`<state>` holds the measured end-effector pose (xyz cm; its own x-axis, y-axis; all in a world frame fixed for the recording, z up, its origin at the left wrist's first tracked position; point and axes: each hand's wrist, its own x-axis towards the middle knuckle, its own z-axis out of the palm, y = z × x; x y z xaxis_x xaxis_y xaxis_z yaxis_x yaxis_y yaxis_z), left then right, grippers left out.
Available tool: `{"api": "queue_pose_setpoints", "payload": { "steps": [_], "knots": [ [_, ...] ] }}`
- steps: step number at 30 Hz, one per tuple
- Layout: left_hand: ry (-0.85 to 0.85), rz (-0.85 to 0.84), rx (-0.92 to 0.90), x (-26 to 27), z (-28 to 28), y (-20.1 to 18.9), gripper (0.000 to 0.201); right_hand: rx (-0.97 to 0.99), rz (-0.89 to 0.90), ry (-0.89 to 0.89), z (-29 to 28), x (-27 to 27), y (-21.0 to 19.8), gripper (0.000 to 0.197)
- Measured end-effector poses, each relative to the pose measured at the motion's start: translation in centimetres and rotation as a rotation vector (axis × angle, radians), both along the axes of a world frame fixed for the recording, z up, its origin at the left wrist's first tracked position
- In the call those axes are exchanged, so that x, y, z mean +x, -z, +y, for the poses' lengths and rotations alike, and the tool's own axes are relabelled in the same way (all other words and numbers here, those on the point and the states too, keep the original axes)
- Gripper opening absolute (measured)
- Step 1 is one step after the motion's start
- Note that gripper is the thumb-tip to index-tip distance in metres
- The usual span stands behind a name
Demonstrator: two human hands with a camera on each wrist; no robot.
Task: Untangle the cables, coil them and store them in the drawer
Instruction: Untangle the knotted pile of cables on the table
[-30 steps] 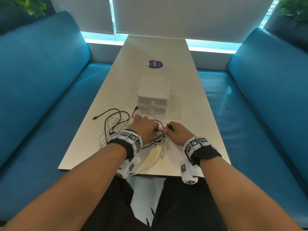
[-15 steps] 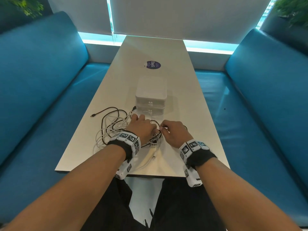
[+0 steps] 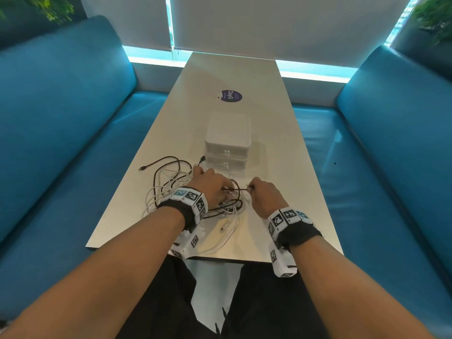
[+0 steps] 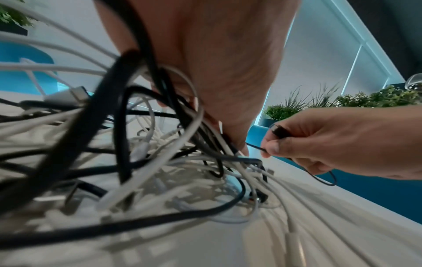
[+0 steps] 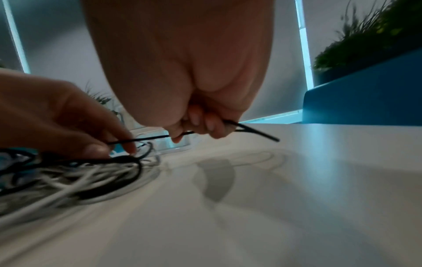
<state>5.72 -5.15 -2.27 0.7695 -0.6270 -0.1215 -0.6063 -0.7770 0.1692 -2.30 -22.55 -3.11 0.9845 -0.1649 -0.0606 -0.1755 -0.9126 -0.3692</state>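
Note:
A tangle of black and white cables lies on the near end of the table. My left hand sits on the tangle's right side, its fingers curled into the cables and pinching a thin black cable. A short stretch of that black cable runs taut to my right hand, which pinches its end; the plug shows in the fist. The white two-drawer box stands just beyond the hands, both drawers closed.
A round purple sticker lies on the table beyond the box. Blue bench seats run along both sides of the table. White cable ends trail toward the near table edge. A black plug lies at the tangle's far left.
My right hand has drawn away to the right with the black cable's end, so a short taut length now shows between the hands. The left hand stays on the tangle.

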Motion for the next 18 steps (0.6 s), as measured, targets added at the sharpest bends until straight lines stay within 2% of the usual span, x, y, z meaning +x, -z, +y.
{"api": "queue_pose_setpoints", "payload": {
  "steps": [4,6,10,12,15,18],
  "knots": [
    [0.063,0.009,-0.021,-0.2,0.0,-0.7,0.017,-0.153,0.062,0.084,-0.6,-0.2,0.1,0.017],
    [0.071,-0.024,-0.006,-0.5,-0.2,-0.9,0.016,-0.105,0.014,0.057,0.0,-0.2,-0.1,0.016],
    [0.074,-0.080,-0.017,-1.0,-0.4,-0.8,0.018,0.082,-0.094,-0.125,1.2,-0.1,-0.6,0.023],
    [0.085,-0.095,-0.041,-1.2,-0.6,-0.7,0.018,0.120,-0.075,-0.179,1.7,-0.1,-0.7,0.023],
    [0.069,-0.094,-0.058,-1.3,-0.4,-0.3,0.015,0.140,-0.010,-0.131,1.9,0.3,-0.5,0.019],
    [0.074,-0.167,-0.048,-1.5,-0.2,0.3,0.018,0.096,0.050,-0.135,2.0,0.2,-0.4,0.020]
  ]
}}
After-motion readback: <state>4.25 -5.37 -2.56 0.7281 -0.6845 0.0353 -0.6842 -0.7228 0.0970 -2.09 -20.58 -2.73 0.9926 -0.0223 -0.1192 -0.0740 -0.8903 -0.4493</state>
